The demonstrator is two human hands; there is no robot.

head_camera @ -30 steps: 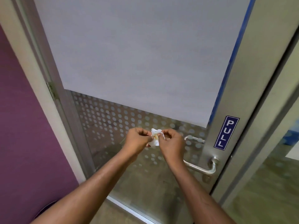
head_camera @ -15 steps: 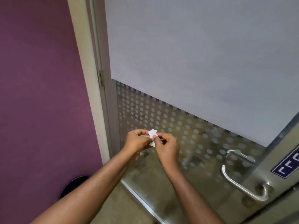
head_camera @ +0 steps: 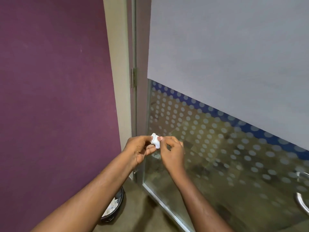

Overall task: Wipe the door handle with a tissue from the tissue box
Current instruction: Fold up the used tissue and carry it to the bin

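Note:
A small crumpled white tissue (head_camera: 155, 141) is pinched between my two hands in front of the glass door. My left hand (head_camera: 139, 149) grips its left side with thumb and fingers. My right hand (head_camera: 172, 152) presses on its right side with the thumb and fingertips. The metal door handle (head_camera: 301, 204) shows only partly at the far right edge, well away from both hands. No tissue box is in view.
The glass door (head_camera: 217, 64) has a frosted upper panel and a dotted lower band. A purple wall (head_camera: 50, 97) fills the left. A black waste bin (head_camera: 115, 208) with white paper inside stands on the floor under my left forearm. A hinge (head_camera: 133, 77) sits on the door frame.
The view has swung left: the handle slid to the right edge, the PULL sign left the frame, and the bin came into sight. Both hands stay on the tissue, crumpling it smaller.

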